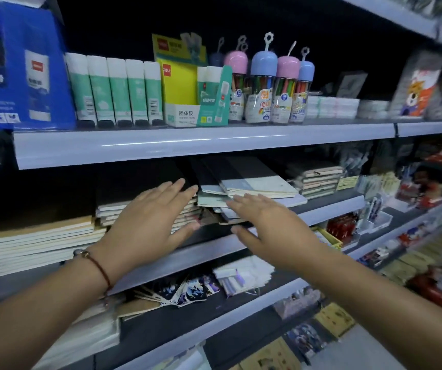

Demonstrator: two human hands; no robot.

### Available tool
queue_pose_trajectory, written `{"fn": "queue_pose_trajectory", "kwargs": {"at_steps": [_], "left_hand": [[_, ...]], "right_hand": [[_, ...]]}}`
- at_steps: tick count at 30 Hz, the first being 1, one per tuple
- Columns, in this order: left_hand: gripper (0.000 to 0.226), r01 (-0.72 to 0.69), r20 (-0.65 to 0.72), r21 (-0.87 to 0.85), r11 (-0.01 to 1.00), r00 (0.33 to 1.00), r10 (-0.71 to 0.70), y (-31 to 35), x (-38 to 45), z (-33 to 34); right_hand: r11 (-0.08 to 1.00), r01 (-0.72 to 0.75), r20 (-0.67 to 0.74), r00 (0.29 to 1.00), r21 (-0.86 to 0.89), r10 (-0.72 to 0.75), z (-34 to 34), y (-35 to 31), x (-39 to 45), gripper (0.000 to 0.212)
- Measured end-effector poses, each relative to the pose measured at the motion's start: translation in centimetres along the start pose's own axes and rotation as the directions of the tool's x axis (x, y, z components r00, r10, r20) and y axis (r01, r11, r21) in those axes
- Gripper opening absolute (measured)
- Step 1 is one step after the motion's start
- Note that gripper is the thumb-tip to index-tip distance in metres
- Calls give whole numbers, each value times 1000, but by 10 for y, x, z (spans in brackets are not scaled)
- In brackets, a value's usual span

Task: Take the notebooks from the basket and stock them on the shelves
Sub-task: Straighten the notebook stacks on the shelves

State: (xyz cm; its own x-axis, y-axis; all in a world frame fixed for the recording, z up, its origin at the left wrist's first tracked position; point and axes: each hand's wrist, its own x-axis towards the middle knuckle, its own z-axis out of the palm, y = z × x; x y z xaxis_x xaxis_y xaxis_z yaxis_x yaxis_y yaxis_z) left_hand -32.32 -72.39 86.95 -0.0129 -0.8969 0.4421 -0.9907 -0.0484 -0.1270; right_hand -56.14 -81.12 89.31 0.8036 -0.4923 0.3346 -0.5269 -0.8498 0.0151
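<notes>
Both hands are up at the middle grey metal shelf [241, 243] now. The left hand [150, 222], a thin red cord bracelet [99, 268] on its wrist, lies flat with fingers straight and spread against the front of a stack of pale, dark-covered notebooks [113, 206], gripping nothing. The right hand [265, 222] is spread too, fingers straight, its tips at the edge of a messy pile of grey and white notebooks [249, 186] that fan out at angles just right of the first stack; whether they touch is hard to tell. It holds nothing either. Far left on the same shelf sits a bigger stack of cream and tan notebooks [35, 241], well squared. To the right, a small pile of green-edged banded notebooks [318, 180].

On the shelf above stands a row of white and green glue sticks [115, 89], a yellow and teal glue stick display box [193, 100], and pink and blue capped tubes of coloured pencils [270, 86]. No basket in view.
</notes>
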Motion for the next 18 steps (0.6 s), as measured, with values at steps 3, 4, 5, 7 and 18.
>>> {"fn": "queue_pose_trajectory", "kwargs": {"at_steps": [3, 4, 5, 7, 18], "left_hand": [[97, -83, 68, 12, 996, 994, 82, 9, 30, -4], [100, -105, 95, 21, 994, 990, 103, 11, 39, -3], [103, -131, 120, 28, 991, 985, 127, 14, 48, 0], [108, -168, 165, 36, 985, 973, 160, 21, 64, 8], [106, 65, 174, -118, 991, 984, -43, 60, 103, 41]], "right_hand": [[992, -109, 59, 992, -63, 113, -12, 33, 1, 64], [987, -135, 87, 986, -88, 143, -13, 44, 2, 69], [980, -167, 118, 977, -105, 179, -14, 54, 2, 75], [968, -229, 188, 951, -106, 246, -11, 70, 3, 89], [952, -305, 202, 934, 17, 296, 19, 111, -2, 88]]}}
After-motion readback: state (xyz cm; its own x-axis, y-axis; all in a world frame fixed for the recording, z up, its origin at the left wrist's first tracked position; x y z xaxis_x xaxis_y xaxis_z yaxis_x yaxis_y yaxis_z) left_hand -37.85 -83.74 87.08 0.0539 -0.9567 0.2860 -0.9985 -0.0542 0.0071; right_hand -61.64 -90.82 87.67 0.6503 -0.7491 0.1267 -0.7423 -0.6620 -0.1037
